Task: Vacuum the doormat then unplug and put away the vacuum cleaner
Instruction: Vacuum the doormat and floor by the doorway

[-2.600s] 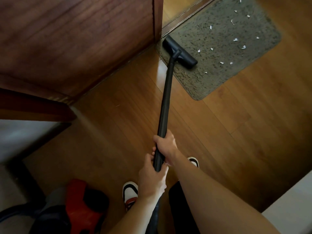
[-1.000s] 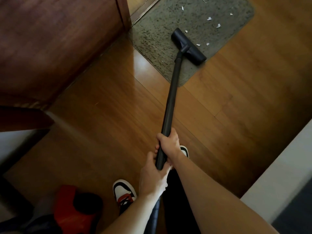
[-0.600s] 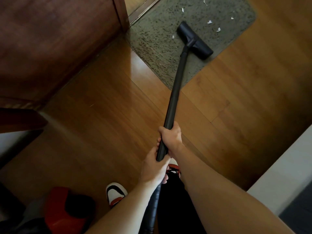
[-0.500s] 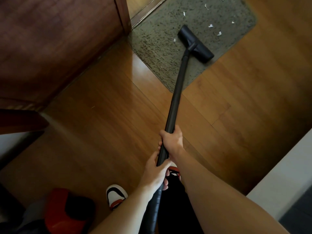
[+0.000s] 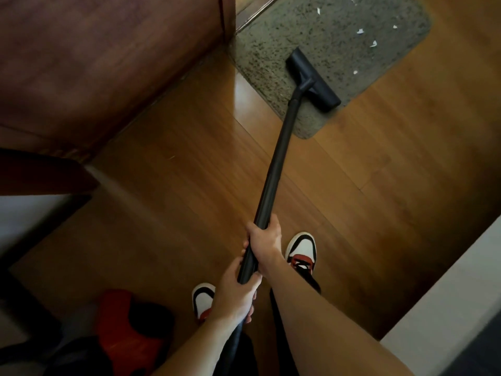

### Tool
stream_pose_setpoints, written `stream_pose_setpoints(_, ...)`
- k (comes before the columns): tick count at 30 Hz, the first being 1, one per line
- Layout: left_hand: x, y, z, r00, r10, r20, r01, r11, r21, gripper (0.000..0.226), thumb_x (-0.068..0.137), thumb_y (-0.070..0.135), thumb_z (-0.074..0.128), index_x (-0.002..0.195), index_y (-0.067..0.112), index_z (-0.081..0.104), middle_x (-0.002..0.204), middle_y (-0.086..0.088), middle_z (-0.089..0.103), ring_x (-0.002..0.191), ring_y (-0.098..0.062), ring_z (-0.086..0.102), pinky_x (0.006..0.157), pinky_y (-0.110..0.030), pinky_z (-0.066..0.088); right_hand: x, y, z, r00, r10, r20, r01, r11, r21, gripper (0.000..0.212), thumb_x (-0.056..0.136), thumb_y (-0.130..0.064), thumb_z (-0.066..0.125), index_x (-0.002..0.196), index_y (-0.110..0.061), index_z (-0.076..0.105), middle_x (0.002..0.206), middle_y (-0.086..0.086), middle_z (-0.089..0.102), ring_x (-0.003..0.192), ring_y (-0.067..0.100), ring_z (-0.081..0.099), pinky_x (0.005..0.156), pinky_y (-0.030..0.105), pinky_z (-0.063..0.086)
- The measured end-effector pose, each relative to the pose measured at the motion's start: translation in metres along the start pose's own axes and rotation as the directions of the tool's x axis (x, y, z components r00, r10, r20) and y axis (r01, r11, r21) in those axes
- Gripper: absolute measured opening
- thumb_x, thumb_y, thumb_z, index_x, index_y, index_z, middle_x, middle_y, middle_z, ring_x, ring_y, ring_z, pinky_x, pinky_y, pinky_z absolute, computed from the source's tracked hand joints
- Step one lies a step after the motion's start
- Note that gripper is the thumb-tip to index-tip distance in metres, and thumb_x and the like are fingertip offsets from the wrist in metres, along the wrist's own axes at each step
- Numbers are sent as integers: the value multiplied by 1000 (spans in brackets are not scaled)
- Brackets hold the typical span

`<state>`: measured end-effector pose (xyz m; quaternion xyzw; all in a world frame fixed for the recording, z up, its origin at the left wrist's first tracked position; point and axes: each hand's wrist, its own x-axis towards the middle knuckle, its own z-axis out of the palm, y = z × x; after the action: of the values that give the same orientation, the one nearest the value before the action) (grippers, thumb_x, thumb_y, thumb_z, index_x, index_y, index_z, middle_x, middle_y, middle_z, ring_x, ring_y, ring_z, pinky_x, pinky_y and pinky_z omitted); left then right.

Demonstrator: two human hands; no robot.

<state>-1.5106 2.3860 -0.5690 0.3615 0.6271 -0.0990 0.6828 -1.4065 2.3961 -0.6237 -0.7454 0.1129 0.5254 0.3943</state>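
A grey speckled doormat (image 5: 333, 28) lies at the top of the view on the wooden floor, with a few white paper scraps (image 5: 373, 43) on its far right part. The black vacuum floor head (image 5: 311, 80) rests on the mat's near edge. A long black wand (image 5: 276, 164) runs from it down to my hands. My right hand (image 5: 265, 237) grips the wand higher up, and my left hand (image 5: 235, 294) grips its lower end just behind. The red and black vacuum body (image 5: 127, 335) sits on the floor at the lower left.
A dark wooden door or cabinet (image 5: 103, 66) fills the upper left, its corner close to the mat. A pale wall or ledge (image 5: 444, 302) rises at the lower right. My two white, red and black shoes (image 5: 301, 253) stand on the floor boards near the wand.
The floor head has been drawn back toward me, from mid-mat to the mat's near edge. Fewer scraps lie on the mat than 2.6 s ago. Both hands keep their grip.
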Motion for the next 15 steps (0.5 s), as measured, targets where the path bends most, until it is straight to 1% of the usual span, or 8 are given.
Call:
stream_pose_setpoints(4,0,-22,-27,1000,1,-20,-1,999,-40,4,94,17,65,98,18,63,54,-2,54,38,-18,44,39,-27,38,-14,13,29,1000,-2,16,1,1000,21,21,93,-8,60,108,-17,48,69,9,50,45,14,49,45,30,49)
stream_pose_setpoints(7,-2,-27,-38,1000,5,-25,-6,1000,-30,3,94,18,65,96,16,64,56,-4,56,41,-21,47,41,-30,39,-22,14,40,1000,2,25,-2,1000,8,24,93,-7,60,111,-18,48,69,8,51,44,12,50,44,29,49)
stream_pose_setpoints(11,-7,-12,-48,1000,11,25,-10,999,-31,4,96,21,62,98,17,64,62,-6,57,44,-19,49,44,-30,41,-24,2,48,1000,7,28,-7,1000,-4,24,93,-9,61,110,-20,48,71,8,52,47,14,51,48,31,51)
stream_pose_setpoints(15,5,3,-43,1000,16,-6,-16,998,-63,6,97,19,61,96,13,63,60,-5,55,40,-18,44,41,-28,39,-8,-14,49,998,-22,52,22,1000,4,21,93,-10,61,106,-20,48,71,8,51,48,16,51,48,32,51)
